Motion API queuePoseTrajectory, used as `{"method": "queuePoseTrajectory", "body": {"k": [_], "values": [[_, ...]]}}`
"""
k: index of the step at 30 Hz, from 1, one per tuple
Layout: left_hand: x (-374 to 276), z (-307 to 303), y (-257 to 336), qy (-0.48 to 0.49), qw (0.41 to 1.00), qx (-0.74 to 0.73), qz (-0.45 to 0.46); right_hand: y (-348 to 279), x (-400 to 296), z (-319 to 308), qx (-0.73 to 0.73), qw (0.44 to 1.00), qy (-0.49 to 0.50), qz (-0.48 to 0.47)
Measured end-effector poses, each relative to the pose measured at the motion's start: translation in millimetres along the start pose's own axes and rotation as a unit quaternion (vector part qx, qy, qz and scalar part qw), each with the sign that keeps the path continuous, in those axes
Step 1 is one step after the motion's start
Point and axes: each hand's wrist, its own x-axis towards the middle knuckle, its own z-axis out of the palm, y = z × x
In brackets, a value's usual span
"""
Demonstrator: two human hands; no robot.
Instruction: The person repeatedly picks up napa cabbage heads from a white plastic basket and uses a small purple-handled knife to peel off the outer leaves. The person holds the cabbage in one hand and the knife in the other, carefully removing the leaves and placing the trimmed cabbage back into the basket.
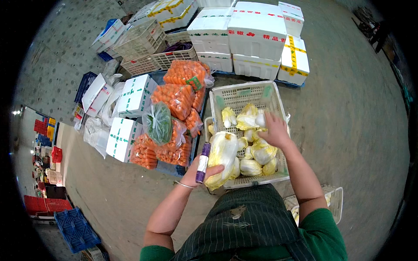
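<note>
My left hand [196, 171] holds a large napa cabbage [223, 156] with a white base and yellow leaves, at the near left corner of a white plastic crate [247, 87]. In the same hand is a purple cylinder with a white band [203, 163], perhaps a wrapped tool handle. Several more cabbages lie loose inside the crate, among them a yellow-leaved cabbage [264, 151]. Over the crate's right side is my right hand [277, 130], thumb and fingers spread. Its fingertips are close to a cabbage's white end [261, 118]; whether they touch it is unclear.
Bagged carrots [173, 98] and a bag of green vegetables [158, 125] are stacked on a blue pallet [169, 168] to the left. White foam boxes [256, 36] stand beyond the crate. Another cabbage crate [338, 205] sits behind my right arm. A blue pallet [75, 228] lies far left.
</note>
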Motion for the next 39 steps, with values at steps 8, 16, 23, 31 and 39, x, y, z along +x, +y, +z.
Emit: {"method": "queuePoseTrajectory", "body": {"k": [8,16,23,31,39], "values": [[-3,6,-31,0.13,0.987,0.077,0.058,-109,-35,8,0.524,0.815,-0.201,0.143],[-8,7,-19,0.09,0.996,-0.015,0.025,-107,-42,20,0.596,0.738,-0.264,0.174],[-7,6,-39,0.127,0.99,0.013,0.064,-101,-36,42,0.47,0.837,-0.254,0.12],[-9,-7,-62,0.159,0.986,-0.049,-0.005,-98,-36,55,0.456,0.859,-0.19,0.137],[-14,-29,-65,0.156,0.956,-0.247,-0.039,-27,-18,54,0.525,0.749,-0.228,0.332]]}}
